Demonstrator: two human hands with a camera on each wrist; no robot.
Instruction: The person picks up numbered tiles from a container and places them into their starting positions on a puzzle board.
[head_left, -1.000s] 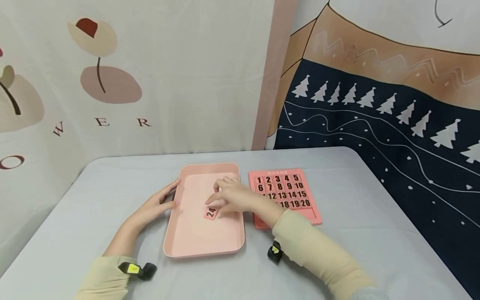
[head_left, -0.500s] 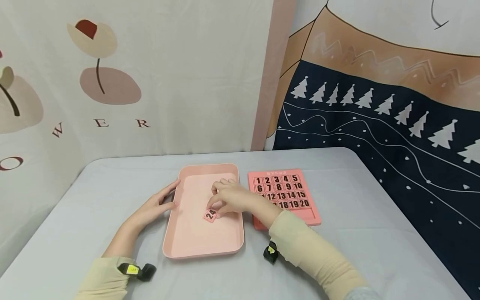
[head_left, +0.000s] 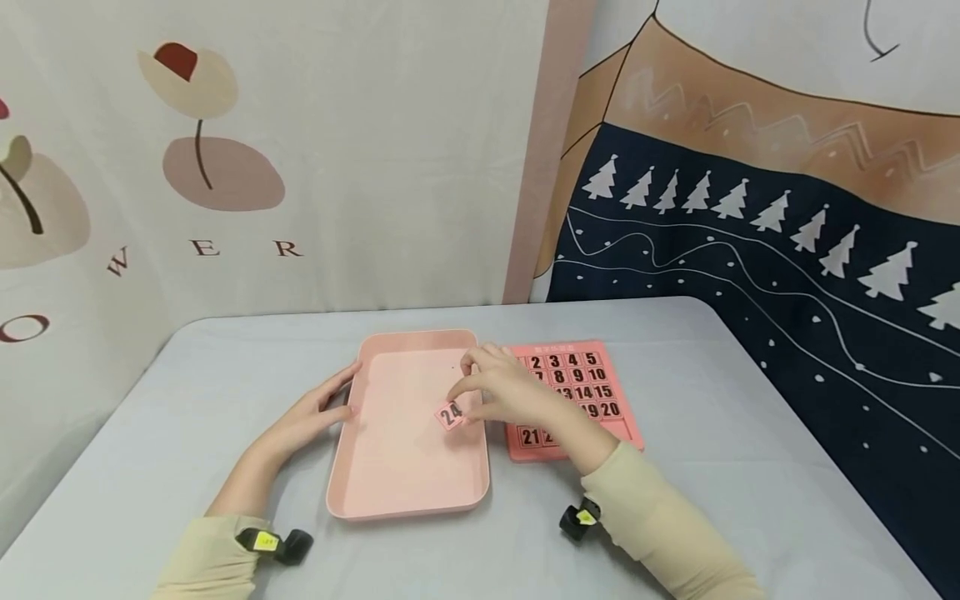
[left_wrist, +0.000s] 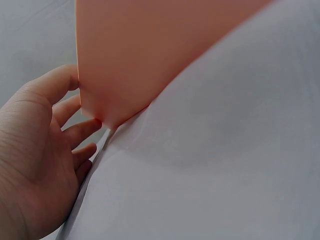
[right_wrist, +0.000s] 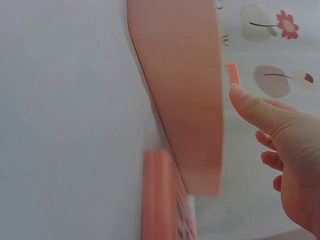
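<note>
A small pink number tile marked 24 (head_left: 450, 415) is pinched between the thumb and fingertips of my right hand (head_left: 506, 387). In the right wrist view the tile (right_wrist: 233, 73) shows edge-on, higher than the rim of the pink tray (right_wrist: 175, 90). My left hand (head_left: 303, 421) touches the tray's left side (head_left: 347, 442) with its fingertips, the fingers loosely extended. In the left wrist view those fingers (left_wrist: 82, 132) meet the tray's outer wall. A pink number board (head_left: 626, 429) lies right of the tray, its left part covered by my right hand and forearm.
Black numbers run in rows on the board, with a bare strip at the bottom right. Light grey cloth (head_left: 405, 558) covers the table. Printed curtains (head_left: 390, 150) hang behind it. A black camera (head_left: 579, 520) sits at my right wrist, another (head_left: 281, 546) at my left.
My right hand has lifted tile 24 off the tray floor and moved it right, toward the board. The left hand stays at the tray's side.
</note>
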